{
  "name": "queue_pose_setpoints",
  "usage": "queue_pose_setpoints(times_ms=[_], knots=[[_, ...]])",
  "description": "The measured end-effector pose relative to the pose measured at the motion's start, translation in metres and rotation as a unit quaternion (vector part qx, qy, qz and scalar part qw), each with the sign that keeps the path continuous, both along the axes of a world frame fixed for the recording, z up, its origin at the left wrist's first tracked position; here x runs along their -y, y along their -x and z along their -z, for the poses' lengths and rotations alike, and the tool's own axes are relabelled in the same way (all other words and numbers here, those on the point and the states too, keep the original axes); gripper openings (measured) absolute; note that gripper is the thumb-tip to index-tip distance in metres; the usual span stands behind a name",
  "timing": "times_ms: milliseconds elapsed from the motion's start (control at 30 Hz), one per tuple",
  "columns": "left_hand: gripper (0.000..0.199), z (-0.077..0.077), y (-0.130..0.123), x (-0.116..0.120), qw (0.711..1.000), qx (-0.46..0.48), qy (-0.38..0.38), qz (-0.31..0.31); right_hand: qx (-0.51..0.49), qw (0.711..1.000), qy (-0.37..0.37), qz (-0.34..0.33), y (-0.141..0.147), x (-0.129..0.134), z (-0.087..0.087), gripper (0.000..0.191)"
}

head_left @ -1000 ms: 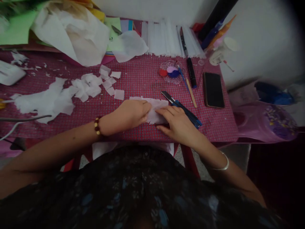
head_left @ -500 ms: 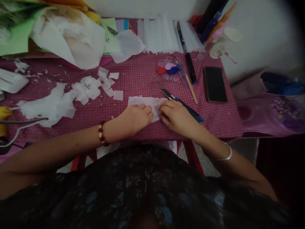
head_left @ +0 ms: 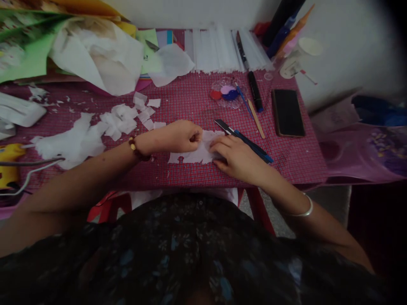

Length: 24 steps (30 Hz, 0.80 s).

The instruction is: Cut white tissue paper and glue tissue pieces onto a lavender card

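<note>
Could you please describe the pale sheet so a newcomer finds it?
On the checked tablecloth, near its front edge, find the left hand and right hand. Between them shows a pale sheet, ragged-edged and larger than the paper squares to its left.

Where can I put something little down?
Bare tablecloth shows between the paper squares and the paint dish, and between the phone and the cloth's front edge. It's crowded back left, with large papers, and beside the right hand, where the blue cutter lies.

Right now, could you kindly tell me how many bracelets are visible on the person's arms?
2: a beaded bracelet on the left wrist and a silver-coloured bangle on the right forearm.
</note>
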<state>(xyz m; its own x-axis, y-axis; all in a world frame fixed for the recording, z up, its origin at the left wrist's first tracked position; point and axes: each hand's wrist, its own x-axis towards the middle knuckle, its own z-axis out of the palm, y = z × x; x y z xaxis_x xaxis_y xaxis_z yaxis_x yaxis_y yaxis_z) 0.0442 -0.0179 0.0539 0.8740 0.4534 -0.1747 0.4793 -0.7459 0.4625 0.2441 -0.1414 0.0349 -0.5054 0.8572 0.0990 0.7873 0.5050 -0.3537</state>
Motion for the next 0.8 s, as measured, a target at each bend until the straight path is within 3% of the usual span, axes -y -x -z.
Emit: queue_pose_setpoints(times_ms=[200, 300, 400, 500, 667, 800], knots=[[0.02, -0.009, 0.01, 0.019, 0.999, 0.002, -0.032, 0.021, -0.05, 0.997, -0.008, 0.053, 0.005, -0.006, 0.002, 0.014], [0.028, -0.013, 0.016, 0.04, 0.99, -0.006, -0.134, 0.049, -0.07, 0.995, -0.008, 0.069, 0.006, -0.007, -0.001, 0.012], [0.023, -0.009, 0.018, 0.062, 0.966, -0.036, -0.243, 0.076, -0.047, 0.998, -0.007, 0.04, 0.006, -0.003, -0.004, 0.009], [0.017, -0.002, 0.016, 0.074, 0.951, -0.048, -0.291, 0.095, -0.013, 1.0, 0.001, 0.022, 0.007, 0.004, -0.005, 0.017], [0.021, 0.001, 0.012, 0.07, 0.955, -0.027, -0.279, 0.096, 0.03, 0.999, 0.0, 0.027, 0.012, 0.009, -0.004, 0.029], [0.021, 0.0, 0.008, 0.048, 0.985, -0.008, -0.174, 0.01, 0.05, 0.997, -0.026, 0.044, 0.016, 0.005, 0.0, 0.019]])
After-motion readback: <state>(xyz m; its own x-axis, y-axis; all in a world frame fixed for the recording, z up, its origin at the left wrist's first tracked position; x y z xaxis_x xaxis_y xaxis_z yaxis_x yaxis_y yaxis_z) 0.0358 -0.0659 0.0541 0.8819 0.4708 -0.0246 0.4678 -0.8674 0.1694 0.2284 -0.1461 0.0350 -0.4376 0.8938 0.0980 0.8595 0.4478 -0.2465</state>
